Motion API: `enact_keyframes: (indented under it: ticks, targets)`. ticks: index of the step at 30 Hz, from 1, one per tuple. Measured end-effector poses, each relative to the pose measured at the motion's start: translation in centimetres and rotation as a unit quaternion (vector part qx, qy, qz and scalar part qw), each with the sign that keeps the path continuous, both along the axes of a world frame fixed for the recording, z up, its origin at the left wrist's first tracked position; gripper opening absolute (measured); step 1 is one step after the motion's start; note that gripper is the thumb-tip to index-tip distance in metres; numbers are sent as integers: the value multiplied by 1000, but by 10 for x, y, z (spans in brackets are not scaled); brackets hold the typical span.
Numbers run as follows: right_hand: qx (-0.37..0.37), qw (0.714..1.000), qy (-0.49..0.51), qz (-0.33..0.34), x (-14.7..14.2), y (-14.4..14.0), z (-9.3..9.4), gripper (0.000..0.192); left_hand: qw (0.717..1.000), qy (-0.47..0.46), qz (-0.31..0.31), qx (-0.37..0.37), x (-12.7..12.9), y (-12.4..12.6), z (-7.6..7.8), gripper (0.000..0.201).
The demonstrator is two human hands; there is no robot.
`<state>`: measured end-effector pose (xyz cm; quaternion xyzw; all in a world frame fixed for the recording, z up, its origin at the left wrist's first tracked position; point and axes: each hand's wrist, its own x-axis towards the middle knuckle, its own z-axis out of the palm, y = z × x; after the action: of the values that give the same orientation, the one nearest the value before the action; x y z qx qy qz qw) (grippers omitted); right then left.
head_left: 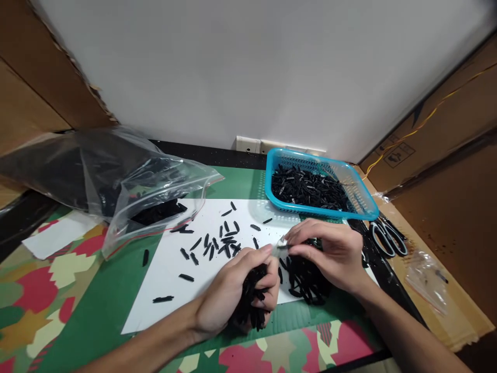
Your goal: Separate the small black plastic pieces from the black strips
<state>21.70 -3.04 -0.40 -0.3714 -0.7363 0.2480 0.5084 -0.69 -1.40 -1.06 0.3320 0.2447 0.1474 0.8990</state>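
My left hand (233, 290) is clamped on a bunch of black pieces (250, 305). My right hand (330, 254) pinches one small piece (280, 247), long axis sideways, just above the left fingertips, over the sheet (163, 280).

One head-worn camera looks forward and down, close over the white sheet (171, 269).

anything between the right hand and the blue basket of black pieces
Nothing visible blocks it. The right hand pinches a small piece with the left hand, which grips a bundle of black pieces. Only bare white paper and green mat lie before the blue basket.
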Motion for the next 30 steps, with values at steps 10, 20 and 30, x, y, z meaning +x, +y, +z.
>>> enact_keyframes:
  ticks: [10, 20, 30]
  targets:
    - [123, 945, -159, -259, 21, 16, 16, 10, 999, 28, -8, 25, 2, -2, 0, 73]
    - [-105, 993, 19, 54, -28, -6, 7, 7, 998, 37, -35, 28, 1, -1, -6, 77]
    - [-142, 985, 42, 87, -26, -5, 6, 10, 996, 77, -19, 35, 4, -4, 0, 74]
